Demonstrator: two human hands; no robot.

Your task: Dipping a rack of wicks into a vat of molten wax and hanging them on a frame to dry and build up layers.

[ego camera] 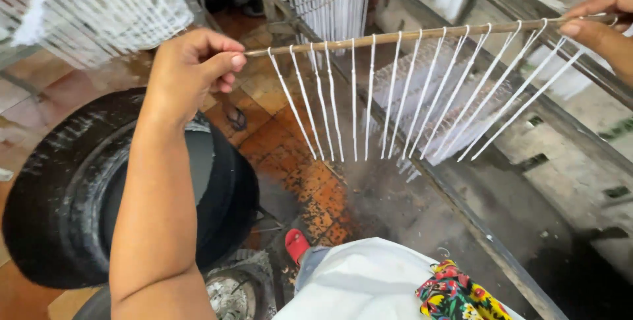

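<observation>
While candles hang, left hand (191, 69) and right hand (603, 20) pinch stick (409, 34).

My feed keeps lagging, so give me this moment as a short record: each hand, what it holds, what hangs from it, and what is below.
left hand: pinches the left end of the wooden stick
right hand: grips the stick's right end
stick: roughly level, held in the air
hanging: thin white candles in a row, swinging apart
below left: large black vat
floor: worn orange tiles

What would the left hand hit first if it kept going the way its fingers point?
The left hand points right along the wooden stick it pinches, so it would first meet the nearest hanging white candle. Depth looks shared, since the candles hang from that stick.
</observation>
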